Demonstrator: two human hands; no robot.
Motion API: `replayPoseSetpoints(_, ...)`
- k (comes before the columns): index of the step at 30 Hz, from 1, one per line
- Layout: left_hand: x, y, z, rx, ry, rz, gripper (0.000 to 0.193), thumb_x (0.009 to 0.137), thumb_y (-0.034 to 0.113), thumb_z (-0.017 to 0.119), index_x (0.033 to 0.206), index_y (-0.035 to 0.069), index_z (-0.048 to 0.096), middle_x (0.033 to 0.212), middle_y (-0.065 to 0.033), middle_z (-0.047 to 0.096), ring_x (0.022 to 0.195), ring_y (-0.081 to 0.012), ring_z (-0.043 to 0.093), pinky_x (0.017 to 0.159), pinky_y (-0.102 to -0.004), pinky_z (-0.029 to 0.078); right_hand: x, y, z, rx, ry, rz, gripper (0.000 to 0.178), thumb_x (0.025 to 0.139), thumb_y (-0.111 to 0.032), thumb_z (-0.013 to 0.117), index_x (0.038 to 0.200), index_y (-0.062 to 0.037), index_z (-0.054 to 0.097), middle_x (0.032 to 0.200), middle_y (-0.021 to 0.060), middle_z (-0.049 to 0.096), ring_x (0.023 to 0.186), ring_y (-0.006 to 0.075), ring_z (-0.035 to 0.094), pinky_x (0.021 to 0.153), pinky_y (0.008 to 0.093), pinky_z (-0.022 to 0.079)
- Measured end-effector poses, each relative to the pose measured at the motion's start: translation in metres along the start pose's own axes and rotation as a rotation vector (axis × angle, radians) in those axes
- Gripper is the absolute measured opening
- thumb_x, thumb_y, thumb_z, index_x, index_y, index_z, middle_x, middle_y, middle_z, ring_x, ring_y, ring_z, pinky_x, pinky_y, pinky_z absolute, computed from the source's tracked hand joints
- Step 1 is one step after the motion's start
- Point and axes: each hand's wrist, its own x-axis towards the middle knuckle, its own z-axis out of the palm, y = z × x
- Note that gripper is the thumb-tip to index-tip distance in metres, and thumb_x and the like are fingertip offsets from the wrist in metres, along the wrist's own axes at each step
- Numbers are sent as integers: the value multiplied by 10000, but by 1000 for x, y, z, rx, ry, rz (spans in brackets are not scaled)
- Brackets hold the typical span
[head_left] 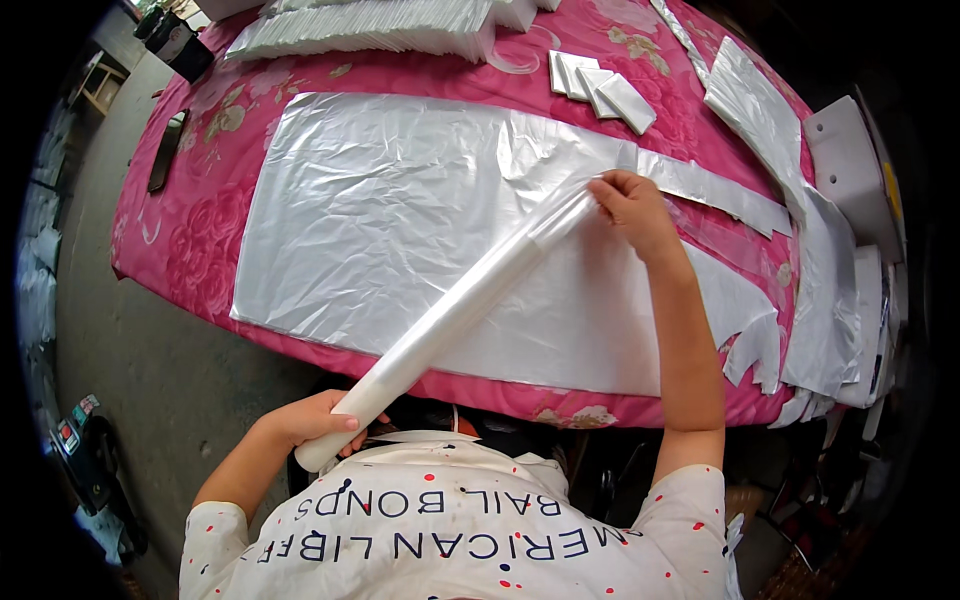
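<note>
A long, glossy whitish roll of plastic film [450, 310] slants from near my body at lower left up over the table. My left hand [325, 425] is closed round its near end, by the table's front edge. At the far end, my right hand [632, 208] pinches the film between thumb and fingers. Beneath the roll lies a flat, crinkled, silvery-white plastic sheet or stack of sheets [370, 200]. Whether the film in my right hand joins this sheet cannot be made out. A strip of the same plastic [720, 192] runs off to the right of my right hand.
A pink flowered cloth [215, 240] covers the table. Several small folded packets [605, 90] lie at the back; a long row of packets [370, 30] stands beyond. A phone [167, 150] and a dark jar [175, 45] sit at left. Torn plastic [825, 290] and white boxes [855, 170] line the right edge.
</note>
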Motion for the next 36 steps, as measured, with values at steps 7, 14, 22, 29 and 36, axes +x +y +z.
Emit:
replayPoseSetpoints(7, -36, -24, -59, 123, -164, -126, 541, 712, 211, 742, 1150, -16, 521, 944, -100, 626, 819, -136, 604, 732, -265, 485, 18, 57, -124, -105, 453, -10, 195, 865, -200, 587, 882, -10, 627, 617, -22, 523, 503, 40, 435, 458, 193, 357)
replayPoseSetpoints(14, -40, 49, -37, 948, -95, -11, 406, 689, 188, 768, 1017, 25, 594, 919, -66, 640, 852, -143, 589, 754, -298, 466, 22, 46, -101, -94, 358, -99, 171, 870, -183, 582, 862, -17, 624, 622, -33, 519, 508, 34, 427, 456, 190, 350)
replayPoseSetpoints(22, 43, 150, 40, 1738, 375, 821, 428, 617, 168, 725, 1014, 95, 584, 968, -80, 609, 918, -290, 578, 822, -397, 435, 29, 0, -23, -64, 23, -110, 179, 866, -177, 589, 885, 0, 618, 681, -22, 537, 617, 48, 470, 536, 202, 381)
replayPoseSetpoints(29, 85, 116, 47, 1878, 50, 1111, 622, 771, 364, 611, 1245, 2, 435, 1277, -155, 445, 1192, -309, 422, 1005, -420, 333, 48, -6, -10, -181, -62, -110, 196, 863, -201, 580, 894, -14, 629, 701, -13, 564, 634, 59, 497, 577, 233, 415)
replayPoseSetpoints(36, 93, 80, 56, 1933, 78, 962, 841, 825, 582, 417, 1354, -59, 289, 1455, -182, 227, 1367, -277, 185, 1102, -412, 154, 59, -11, -2, -291, 82, -142, 259, 877, -226, 555, 956, 10, 628, 769, 77, 617, 705, 156, 571, 668, 286, 448)
